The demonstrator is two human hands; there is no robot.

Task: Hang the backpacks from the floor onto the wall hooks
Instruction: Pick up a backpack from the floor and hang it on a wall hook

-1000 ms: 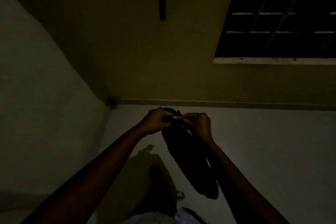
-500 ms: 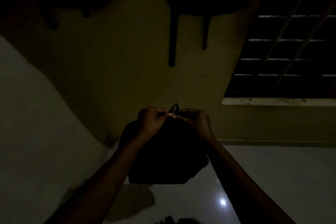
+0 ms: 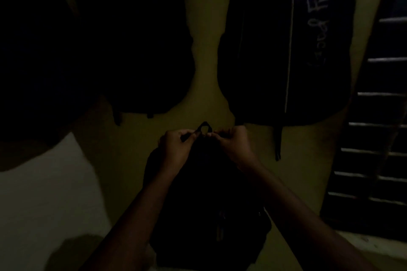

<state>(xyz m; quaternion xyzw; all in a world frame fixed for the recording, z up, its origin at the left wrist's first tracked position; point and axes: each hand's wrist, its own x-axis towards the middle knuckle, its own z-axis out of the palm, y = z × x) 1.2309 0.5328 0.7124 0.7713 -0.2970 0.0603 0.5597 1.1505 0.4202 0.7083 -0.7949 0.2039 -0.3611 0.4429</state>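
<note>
The room is very dark. A black backpack (image 3: 207, 211) hangs from its small top loop (image 3: 205, 128), which I pinch from both sides. My left hand (image 3: 176, 149) holds the loop's left end, my right hand (image 3: 232, 145) its right end. The loop is spread open against the yellowish wall (image 3: 207, 50). Above, a dark backpack (image 3: 141, 46) hangs on the left and another with pale lettering (image 3: 286, 46) on the right. No hooks are visible.
A barred window (image 3: 378, 138) with a pale sill (image 3: 374, 246) fills the right side. A lighter side wall (image 3: 48, 193) meets the yellowish wall at the left. A strap (image 3: 278, 145) dangles from the lettered backpack near my right hand.
Both hands have lifted the backpack off the floor and up the wall. The view has tilted upward, so the two hanging backpacks now fill the top.
</note>
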